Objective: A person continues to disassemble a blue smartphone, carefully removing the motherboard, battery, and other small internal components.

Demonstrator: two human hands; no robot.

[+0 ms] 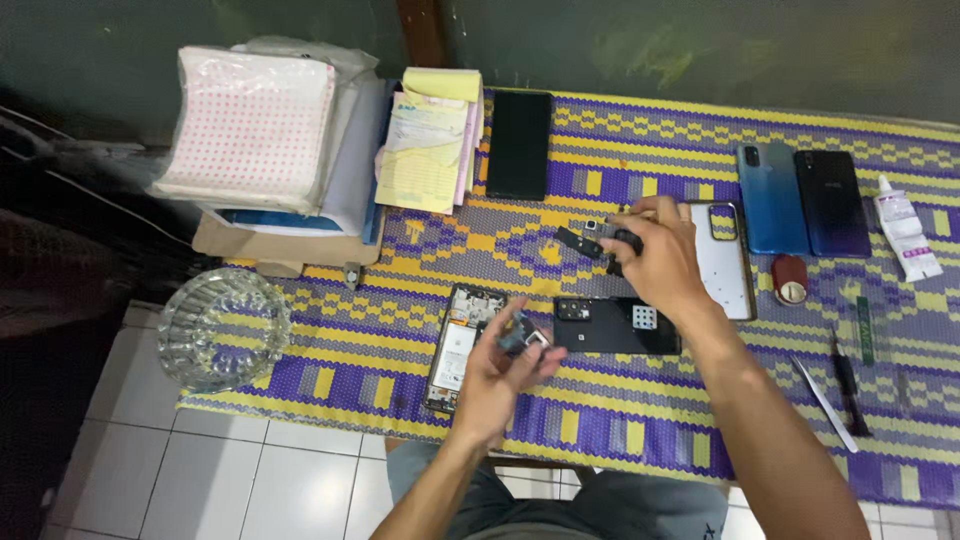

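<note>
My left hand (503,372) holds a small dark phone part with a metal piece above the opened phone (458,345), whose inner board and battery show. Farther back, my right hand (660,258) pinches a small black part just over the mat, beside another small black strip part (577,241). A black phone back cover (612,325) lies between the two hands. A clear phone case (725,262) lies partly under my right hand.
A black phone (518,145) lies at the back next to yellow receipt books (428,140) and a stack of plastic bags (255,125). A blue phone (772,195), a dark phone (830,202), a glue tube (906,228), a red round tool (790,279) and thin tools (845,378) lie right. A glass ashtray (222,328) sits left.
</note>
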